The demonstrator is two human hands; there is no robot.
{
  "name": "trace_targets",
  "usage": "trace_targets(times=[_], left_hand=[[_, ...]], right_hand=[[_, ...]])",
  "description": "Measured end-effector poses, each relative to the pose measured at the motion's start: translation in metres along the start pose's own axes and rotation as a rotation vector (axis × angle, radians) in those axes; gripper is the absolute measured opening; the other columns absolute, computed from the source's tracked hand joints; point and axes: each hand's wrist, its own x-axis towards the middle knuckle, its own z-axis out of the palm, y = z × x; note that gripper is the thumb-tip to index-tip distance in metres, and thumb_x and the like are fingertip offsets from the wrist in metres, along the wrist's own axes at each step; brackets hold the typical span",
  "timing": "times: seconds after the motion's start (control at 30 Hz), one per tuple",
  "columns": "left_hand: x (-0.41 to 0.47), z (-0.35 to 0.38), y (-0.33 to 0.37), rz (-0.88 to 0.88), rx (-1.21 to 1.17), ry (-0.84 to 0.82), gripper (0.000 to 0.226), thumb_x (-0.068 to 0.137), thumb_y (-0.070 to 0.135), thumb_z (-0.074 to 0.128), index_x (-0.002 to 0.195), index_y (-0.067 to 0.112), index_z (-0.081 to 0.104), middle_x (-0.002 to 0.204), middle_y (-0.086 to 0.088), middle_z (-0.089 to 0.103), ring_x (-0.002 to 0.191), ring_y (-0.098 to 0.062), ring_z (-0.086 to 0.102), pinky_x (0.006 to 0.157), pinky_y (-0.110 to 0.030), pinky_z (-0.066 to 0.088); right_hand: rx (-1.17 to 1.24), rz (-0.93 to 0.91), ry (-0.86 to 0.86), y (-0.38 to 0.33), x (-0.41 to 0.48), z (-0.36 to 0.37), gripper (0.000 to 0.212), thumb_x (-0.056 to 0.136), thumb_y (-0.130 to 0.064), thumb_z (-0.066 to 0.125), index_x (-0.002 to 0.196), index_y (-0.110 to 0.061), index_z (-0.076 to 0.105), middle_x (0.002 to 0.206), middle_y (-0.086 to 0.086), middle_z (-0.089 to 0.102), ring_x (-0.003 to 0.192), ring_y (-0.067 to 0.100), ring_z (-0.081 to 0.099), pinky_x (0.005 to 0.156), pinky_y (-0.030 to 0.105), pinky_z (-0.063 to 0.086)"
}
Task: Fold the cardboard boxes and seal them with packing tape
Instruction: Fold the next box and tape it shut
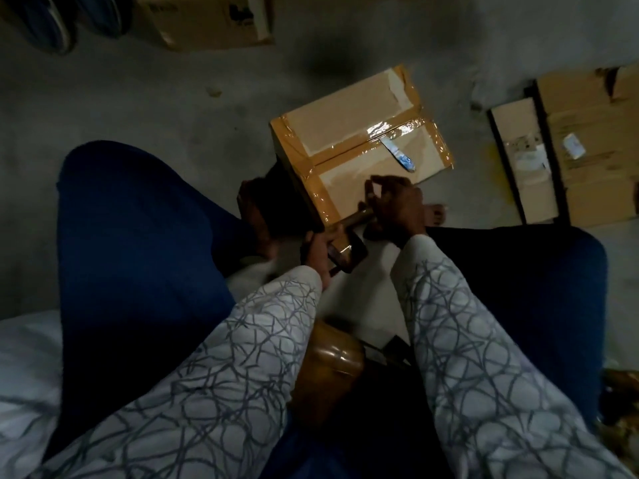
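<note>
Cardboard box [359, 140] sat taped on the floor [138, 108]. Left hand [316, 252] gripped a tape roll [345, 252]; right hand [397, 207] fingers [375, 184] pinched together, on what was unclear

Far box [207, 22] cut by top edge, flattened cardboard [587, 150] cropped right, left fingers [310, 244] partly hidden

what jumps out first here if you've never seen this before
The cardboard box at centre, on the floor between the person's knees, is shiny with brown tape across its seams. At its near edge both hands work: the left hand grips a tape roll, and the right hand seems to hold a tape strip drawn from it. Flattened cardboard lies at the right.
</note>
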Motion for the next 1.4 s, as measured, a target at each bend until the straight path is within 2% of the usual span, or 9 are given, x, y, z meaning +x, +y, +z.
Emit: trace_targets(times=[0.1, 0.2, 0.47, 0.67, 0.83, 0.93, 1.1, 1.23, 1.4], left_hand=[[0.004, 0.000, 0.000, -0.046, -0.029, 0.034, 0.058, 0.054, 0.035, 0.083, 0.110, 0.023, 0.070, 0.109, -0.004, 0.072, 0.102, -0.027, 0.065, 0.073, -0.034, 0.052], [0.008, 0.000, -0.005, -0.040, -0.013, 0.071, 0.055, 0.065, 0.036, 0.080, 0.116, 0.018, 0.069, 0.109, -0.005, 0.071, 0.099, -0.027, 0.064, 0.068, -0.031, 0.045], [0.000, 0.000, -0.002, -0.080, 0.183, 0.041, 0.064, 0.077, 0.049, 0.076, 0.125, 0.008, 0.064, 0.112, -0.008, 0.068, 0.083, -0.021, 0.063, 0.066, -0.031, 0.049], [-0.003, -0.003, -0.008, -0.060, 0.184, -0.022, 0.097, 0.034, 0.068, 0.074, 0.123, 0.033, 0.064, 0.123, 0.001, 0.066, 0.111, -0.027, 0.059, 0.083, -0.048, 0.050], [-0.008, -0.006, -0.006, -0.120, 0.116, -0.072, 0.079, 0.056, 0.050, 0.082, 0.128, 0.025, 0.059, 0.123, -0.005, 0.062, 0.115, -0.036, 0.053, 0.087, -0.064, 0.047], [-0.001, -0.008, -0.007, -0.114, 0.119, -0.046, 0.083, 0.051, 0.055, 0.084, 0.126, 0.027, 0.061, 0.124, -0.002, 0.063, 0.116, -0.034, 0.054, 0.083, -0.053, 0.049], [0.012, -0.008, -0.011, -0.024, 0.168, -0.017, 0.043, 0.076, 0.043, 0.077, 0.115, 0.028, 0.066, 0.121, -0.002, 0.066, 0.112, -0.030, 0.058, 0.087, -0.049, 0.052], [0.012, -0.007, -0.012, -0.043, 0.168, -0.014, 0.022, 0.081, 0.030, 0.077, 0.100, 0.028, 0.069, 0.118, -0.003, 0.066, 0.111, -0.029, 0.058, 0.089, -0.051, 0.052], [0.011, -0.007, -0.010, -0.015, 0.204, -0.016, 0.026, 0.086, 0.032, 0.074, 0.110, 0.029, 0.065, 0.104, 0.006, 0.064, 0.103, -0.021, 0.057, 0.089, -0.043, 0.049]], right_hand=[[-0.332, -0.121, -0.145, 0.000, 0.001, 0.001, 0.051, 0.094, -0.041, 0.060, 0.143, -0.036, 0.046, 0.149, 0.007, 0.031, 0.135, 0.031, 0.038, 0.104, 0.044, 0.042], [-0.583, -0.102, -0.131, -0.005, -0.005, 0.010, 0.065, 0.096, -0.050, 0.052, 0.152, -0.036, 0.022, 0.152, 0.008, 0.021, 0.135, 0.034, 0.036, 0.095, 0.052, 0.042], [-0.534, -0.091, -0.039, -0.001, -0.010, 0.023, 0.064, 0.098, -0.046, 0.052, 0.153, -0.036, 0.021, 0.152, 0.010, 0.021, 0.130, 0.039, 0.038, 0.094, 0.055, 0.040], [-0.480, -0.091, -0.036, 0.001, -0.009, 0.027, 0.063, 0.098, -0.043, 0.053, 0.152, -0.035, 0.020, 0.150, 0.010, 0.021, 0.129, 0.038, 0.039, 0.096, 0.055, 0.040], [-0.453, -0.104, -0.019, 0.002, -0.008, 0.027, 0.063, 0.096, -0.041, 0.057, 0.150, -0.034, 0.024, 0.149, 0.009, 0.023, 0.124, 0.035, 0.046, 0.093, 0.052, 0.044], [-0.418, -0.118, -0.037, 0.002, -0.007, 0.025, 0.061, 0.096, -0.040, 0.058, 0.149, -0.034, 0.030, 0.150, 0.009, 0.023, 0.124, 0.034, 0.047, 0.086, 0.045, 0.046], [-0.048, -0.063, 0.057, 0.002, 0.015, 0.002, 0.033, 0.094, -0.033, 0.061, 0.126, -0.025, 0.065, 0.135, 0.009, 0.054, 0.116, 0.028, 0.058, 0.091, 0.035, 0.048], [-0.017, 0.040, 0.363, 0.009, 0.034, -0.004, 0.045, 0.093, -0.037, 0.059, 0.135, -0.023, 0.056, 0.137, 0.009, 0.048, 0.124, 0.028, 0.049, 0.093, 0.038, 0.046], [-0.169, 0.094, 0.316, 0.021, 0.051, -0.004, 0.047, 0.091, -0.042, 0.060, 0.127, -0.012, 0.055, 0.136, 0.015, 0.042, 0.130, 0.035, 0.038, 0.094, 0.048, 0.048]])
